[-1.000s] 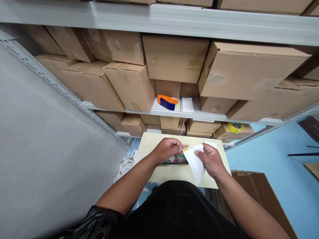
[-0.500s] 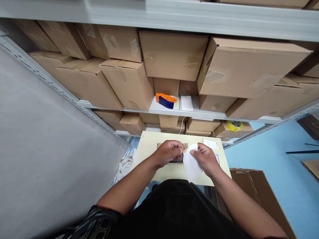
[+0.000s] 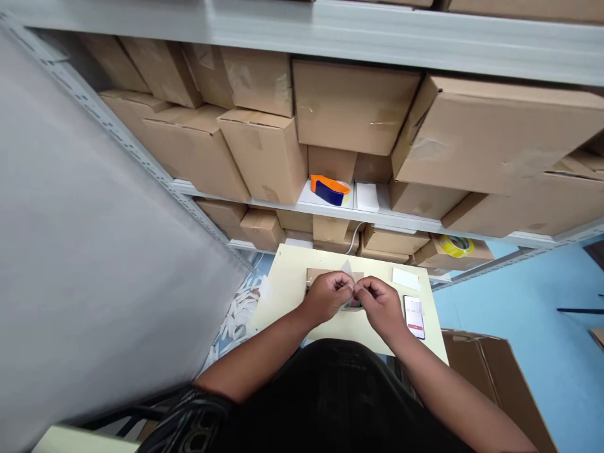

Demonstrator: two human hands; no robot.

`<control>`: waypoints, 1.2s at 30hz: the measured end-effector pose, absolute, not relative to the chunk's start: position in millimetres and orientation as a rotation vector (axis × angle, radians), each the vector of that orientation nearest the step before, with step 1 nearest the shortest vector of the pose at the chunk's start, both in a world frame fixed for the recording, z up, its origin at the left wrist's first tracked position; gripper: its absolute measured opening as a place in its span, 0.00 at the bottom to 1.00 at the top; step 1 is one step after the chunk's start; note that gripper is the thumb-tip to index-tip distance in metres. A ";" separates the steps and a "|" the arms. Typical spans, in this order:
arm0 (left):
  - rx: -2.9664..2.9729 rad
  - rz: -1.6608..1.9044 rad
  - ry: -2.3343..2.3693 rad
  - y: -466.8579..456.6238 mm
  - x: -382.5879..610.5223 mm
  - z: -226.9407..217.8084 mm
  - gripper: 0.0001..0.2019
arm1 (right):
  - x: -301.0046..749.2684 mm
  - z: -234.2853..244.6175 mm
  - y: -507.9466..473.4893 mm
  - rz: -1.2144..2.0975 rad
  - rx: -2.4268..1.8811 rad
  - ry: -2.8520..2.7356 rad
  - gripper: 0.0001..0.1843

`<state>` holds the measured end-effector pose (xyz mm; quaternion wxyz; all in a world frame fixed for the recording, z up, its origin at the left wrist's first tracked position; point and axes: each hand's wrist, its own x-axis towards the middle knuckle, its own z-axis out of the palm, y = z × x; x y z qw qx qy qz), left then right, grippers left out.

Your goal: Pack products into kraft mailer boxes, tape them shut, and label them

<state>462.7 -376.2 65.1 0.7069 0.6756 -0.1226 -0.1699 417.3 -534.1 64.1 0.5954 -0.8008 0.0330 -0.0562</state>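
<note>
Both my hands meet over a small pale yellow table (image 3: 292,296). My left hand (image 3: 328,297) and my right hand (image 3: 380,305) are closed in pinches, fingertips almost touching, on a thin translucent white sheet (image 3: 348,270) that sticks up between them. Under the hands lies a small brown cardboard box (image 3: 315,275) with something green and red (image 3: 353,304) showing in it. A phone (image 3: 414,316) with a lit screen lies on the table just right of my right hand. A white card (image 3: 404,278) lies farther back on the table.
Metal shelving (image 3: 330,217) packed with cardboard boxes stands right behind the table. An orange and blue tape dispenser (image 3: 330,190) and a white box (image 3: 367,196) sit on the shelf. A yellow tape roll (image 3: 455,245) lies lower right. An open carton (image 3: 491,365) stands on the blue floor. White paper scraps (image 3: 238,311) litter the left.
The large white sheet my right hand held has gone from view. The hands have come together over the box, pinching a small sheet. The phone is now uncovered.
</note>
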 end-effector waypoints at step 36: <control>2.330 -0.282 0.824 -2.0 419.4 -143.9 0.08 | 439.7 54.1 -469.6 -0.116 -1.559 0.298 0.12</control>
